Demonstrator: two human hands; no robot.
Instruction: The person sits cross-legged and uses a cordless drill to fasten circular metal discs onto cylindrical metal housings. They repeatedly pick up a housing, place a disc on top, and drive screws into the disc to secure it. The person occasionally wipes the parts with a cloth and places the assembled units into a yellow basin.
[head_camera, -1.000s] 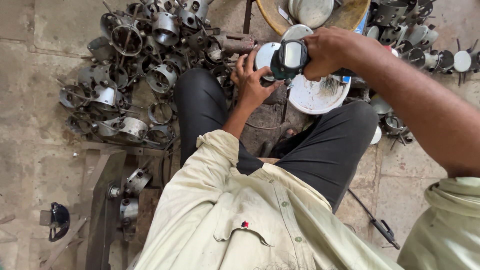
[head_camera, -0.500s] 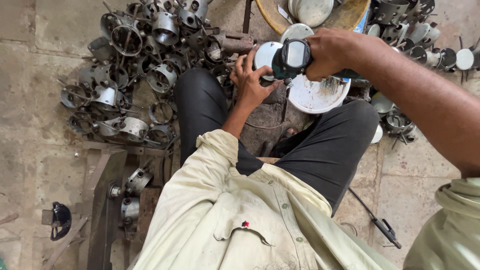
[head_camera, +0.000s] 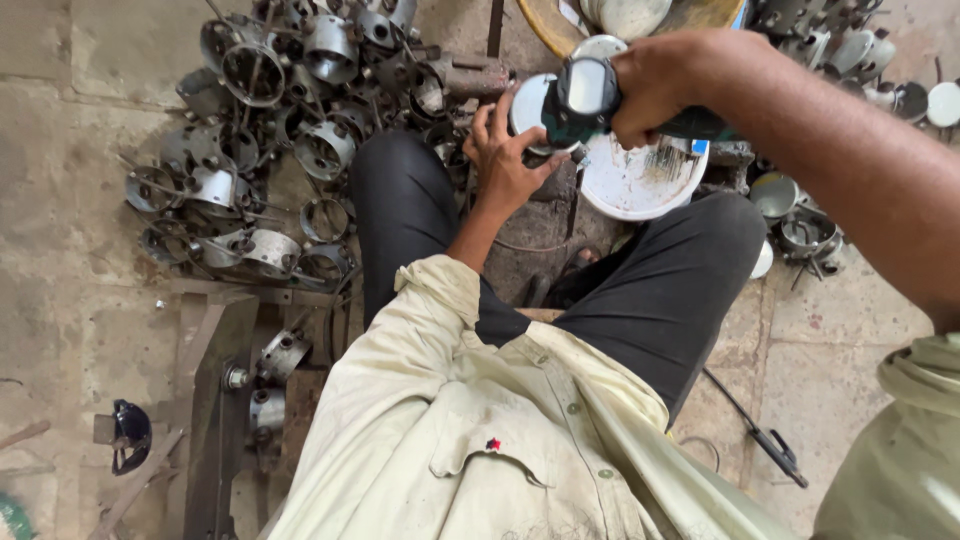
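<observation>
Your right hand (head_camera: 665, 85) is clenched around the dark power tool (head_camera: 585, 100), its body running crosswise toward your left hand (head_camera: 505, 160), which cups the round metal part (head_camera: 530, 105) just beside the tool's head.

We see a pale cream shirt (head_camera: 500, 450), black trousers (head_camera: 660, 290), a white bowl (head_camera: 640, 185), grey metal rings (head_camera: 280, 150) and a dark green tool (head_camera: 585, 100).

Right hand (head_camera: 665, 85) with the power tool (head_camera: 585, 100) has shifted slightly left, closer over the left hand (head_camera: 505, 160).
</observation>
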